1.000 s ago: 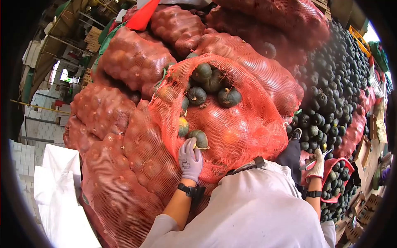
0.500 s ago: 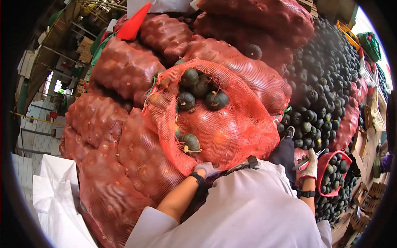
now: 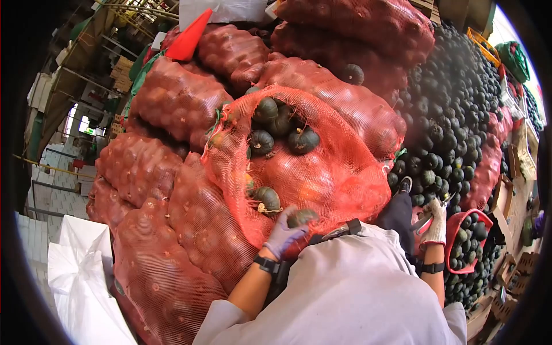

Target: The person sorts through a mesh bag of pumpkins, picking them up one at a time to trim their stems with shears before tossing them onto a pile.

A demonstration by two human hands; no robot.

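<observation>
My left hand [image 3: 283, 233], in a pale purple glove, has its fingers wrapped round a dark green squash [image 3: 302, 218] at the near edge of an open red mesh sack [image 3: 351, 178]. Just beyond it another squash [image 3: 267, 199] lies by the sack's left side. Several more squashes [image 3: 303, 140] sit in the sack's mouth. On the right, my right hand [image 3: 436, 223], in a white knitted glove, is closed on the handles of a small metal cutting tool [image 3: 423, 221], over the floor by my leg.
Full red mesh sacks [image 3: 172, 98] are stacked left and behind. A large heap of squashes [image 3: 454, 126] covers the right side. Near my right hand is a red-rimmed container of squashes [image 3: 464, 244]. White sheeting [image 3: 80, 270] lies at the lower left, a red cone [image 3: 188, 37] stands at top.
My left hand first left the squash at the sack's left side and drew back toward my body, then came forward again with another squash in it. My right hand stays on the right with the tool.
</observation>
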